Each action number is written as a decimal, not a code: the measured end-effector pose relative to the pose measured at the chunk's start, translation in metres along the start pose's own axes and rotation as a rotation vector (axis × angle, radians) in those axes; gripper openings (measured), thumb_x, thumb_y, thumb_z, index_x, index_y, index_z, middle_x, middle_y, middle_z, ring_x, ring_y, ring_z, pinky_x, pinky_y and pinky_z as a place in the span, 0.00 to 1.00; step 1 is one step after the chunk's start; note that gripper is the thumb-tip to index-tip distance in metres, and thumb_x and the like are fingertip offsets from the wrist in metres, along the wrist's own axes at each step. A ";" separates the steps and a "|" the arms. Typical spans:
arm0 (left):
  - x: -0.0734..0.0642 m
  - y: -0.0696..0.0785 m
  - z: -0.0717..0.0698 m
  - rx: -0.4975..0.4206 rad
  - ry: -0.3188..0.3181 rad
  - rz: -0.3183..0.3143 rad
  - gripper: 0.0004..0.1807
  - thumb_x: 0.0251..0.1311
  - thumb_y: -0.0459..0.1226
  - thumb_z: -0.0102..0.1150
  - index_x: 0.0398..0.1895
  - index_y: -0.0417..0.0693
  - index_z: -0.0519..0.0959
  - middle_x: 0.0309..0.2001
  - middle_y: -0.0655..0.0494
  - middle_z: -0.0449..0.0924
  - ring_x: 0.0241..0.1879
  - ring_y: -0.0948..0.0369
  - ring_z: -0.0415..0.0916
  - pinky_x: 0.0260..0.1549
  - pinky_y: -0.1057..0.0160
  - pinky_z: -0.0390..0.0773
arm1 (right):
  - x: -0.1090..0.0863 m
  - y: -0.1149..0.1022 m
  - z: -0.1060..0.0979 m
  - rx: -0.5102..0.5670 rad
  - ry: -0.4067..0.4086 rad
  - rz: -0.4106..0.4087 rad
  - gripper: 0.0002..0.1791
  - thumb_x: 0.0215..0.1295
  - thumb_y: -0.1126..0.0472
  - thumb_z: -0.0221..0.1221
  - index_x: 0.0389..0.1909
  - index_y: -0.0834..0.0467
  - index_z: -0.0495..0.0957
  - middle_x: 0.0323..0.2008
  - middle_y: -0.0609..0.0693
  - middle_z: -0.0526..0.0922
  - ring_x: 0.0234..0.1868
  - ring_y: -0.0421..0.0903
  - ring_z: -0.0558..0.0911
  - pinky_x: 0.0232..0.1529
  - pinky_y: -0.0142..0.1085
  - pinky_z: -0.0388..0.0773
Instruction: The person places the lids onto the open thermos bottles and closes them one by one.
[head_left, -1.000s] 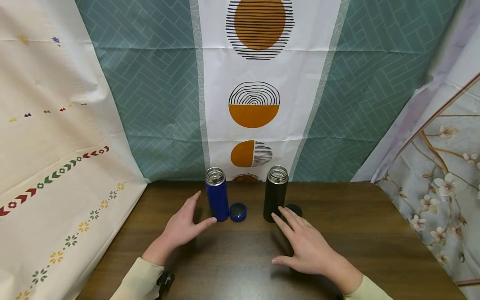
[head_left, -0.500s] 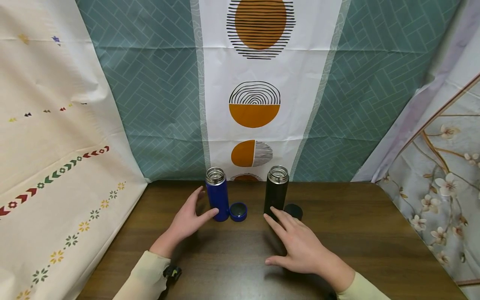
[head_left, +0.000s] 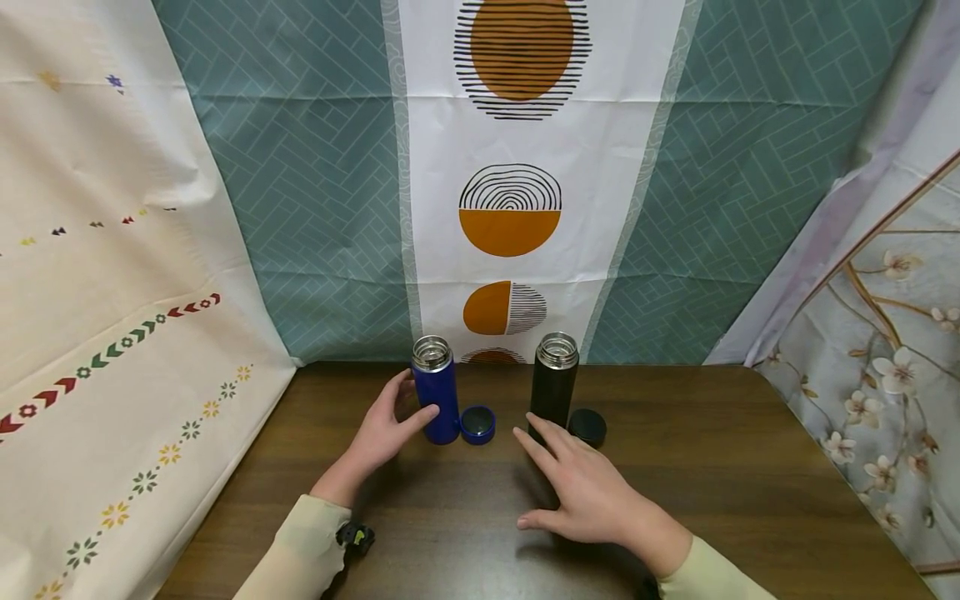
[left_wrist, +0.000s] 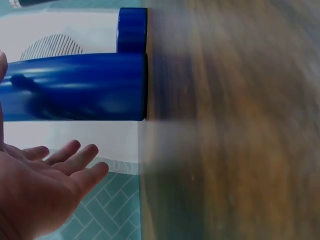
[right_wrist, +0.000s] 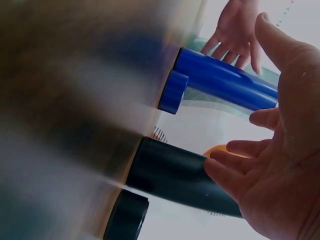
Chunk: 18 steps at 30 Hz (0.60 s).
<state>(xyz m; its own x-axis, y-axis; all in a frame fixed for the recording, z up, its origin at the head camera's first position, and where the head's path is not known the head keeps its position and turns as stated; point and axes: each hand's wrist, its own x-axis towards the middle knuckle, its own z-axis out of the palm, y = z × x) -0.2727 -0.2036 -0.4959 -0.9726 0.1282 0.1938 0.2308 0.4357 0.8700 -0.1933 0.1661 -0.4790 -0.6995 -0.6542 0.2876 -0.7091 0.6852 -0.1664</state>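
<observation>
Two open-topped flasks stand upright on the table, a blue flask (head_left: 437, 392) on the left and a black flask (head_left: 553, 383) on the right, each with a bare steel neck. My left hand (head_left: 386, 429) is spread beside the blue flask, thumb in front and fingers at its far left side. In the left wrist view a gap shows between the fingers (left_wrist: 80, 160) and the blue flask. My right hand (head_left: 581, 483), palm down with fingers spread, hovers in front of the black flask and overlaps its base in the head view. Both hands hold nothing.
A blue lid (head_left: 477, 424) lies right of the blue flask, a black lid (head_left: 588, 426) right of the black flask. The brown wooden table (head_left: 465, 533) ends at a patterned cloth backdrop (head_left: 510, 142), with cloth hanging on both sides.
My left hand has moved right and forward, closer around the blue flask. The right hand has drifted left, uncovering the black lid. Flasks and lids have stayed put.
</observation>
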 end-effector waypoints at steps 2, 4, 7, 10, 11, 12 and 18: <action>0.001 0.000 0.001 -0.024 -0.001 0.004 0.52 0.72 0.56 0.74 0.88 0.46 0.57 0.81 0.37 0.67 0.80 0.38 0.66 0.77 0.35 0.66 | 0.004 -0.001 0.001 0.010 -0.007 0.003 0.65 0.62 0.24 0.73 0.90 0.50 0.57 0.89 0.57 0.54 0.83 0.59 0.67 0.73 0.60 0.75; 0.002 0.001 0.001 -0.041 -0.001 0.010 0.51 0.73 0.55 0.73 0.88 0.46 0.58 0.81 0.37 0.67 0.80 0.38 0.67 0.77 0.34 0.66 | 0.007 -0.001 0.001 0.022 -0.011 0.002 0.65 0.62 0.25 0.74 0.91 0.49 0.56 0.89 0.58 0.54 0.83 0.60 0.67 0.73 0.59 0.76; 0.003 -0.001 0.002 -0.067 0.003 0.029 0.51 0.72 0.56 0.74 0.88 0.47 0.59 0.80 0.36 0.69 0.79 0.37 0.68 0.76 0.32 0.66 | 0.012 -0.002 0.002 0.034 -0.014 0.002 0.64 0.62 0.26 0.74 0.91 0.50 0.56 0.89 0.59 0.54 0.83 0.61 0.67 0.72 0.58 0.78; 0.008 -0.012 0.005 -0.088 0.014 0.096 0.51 0.71 0.58 0.74 0.87 0.47 0.61 0.78 0.37 0.72 0.76 0.38 0.72 0.73 0.34 0.72 | 0.017 -0.003 0.004 0.044 -0.019 0.007 0.63 0.64 0.27 0.74 0.90 0.50 0.56 0.89 0.60 0.54 0.82 0.62 0.68 0.70 0.57 0.79; 0.008 -0.014 0.005 -0.088 0.016 0.110 0.51 0.71 0.59 0.73 0.87 0.47 0.61 0.77 0.37 0.73 0.75 0.38 0.73 0.72 0.33 0.73 | 0.018 -0.003 0.004 0.047 -0.022 0.011 0.63 0.64 0.27 0.74 0.90 0.50 0.56 0.89 0.60 0.54 0.82 0.62 0.68 0.70 0.57 0.79; 0.009 -0.015 0.006 -0.092 0.017 0.119 0.51 0.70 0.59 0.73 0.86 0.47 0.62 0.76 0.37 0.74 0.74 0.39 0.74 0.72 0.34 0.73 | 0.020 -0.004 0.005 0.052 -0.025 0.014 0.63 0.65 0.28 0.74 0.90 0.51 0.56 0.89 0.60 0.54 0.82 0.62 0.68 0.70 0.57 0.79; 0.008 -0.001 0.008 -0.112 0.006 0.063 0.49 0.71 0.54 0.75 0.86 0.47 0.62 0.77 0.38 0.74 0.75 0.39 0.73 0.74 0.33 0.70 | 0.031 -0.005 0.008 0.072 -0.039 0.021 0.61 0.67 0.29 0.73 0.90 0.55 0.57 0.88 0.62 0.55 0.82 0.63 0.68 0.69 0.56 0.81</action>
<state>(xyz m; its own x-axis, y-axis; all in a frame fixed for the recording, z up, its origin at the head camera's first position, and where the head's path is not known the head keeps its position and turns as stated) -0.2808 -0.1953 -0.4985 -0.9565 0.1469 0.2521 0.2874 0.3249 0.9010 -0.2121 0.1400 -0.4770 -0.7163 -0.6527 0.2467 -0.6977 0.6751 -0.2398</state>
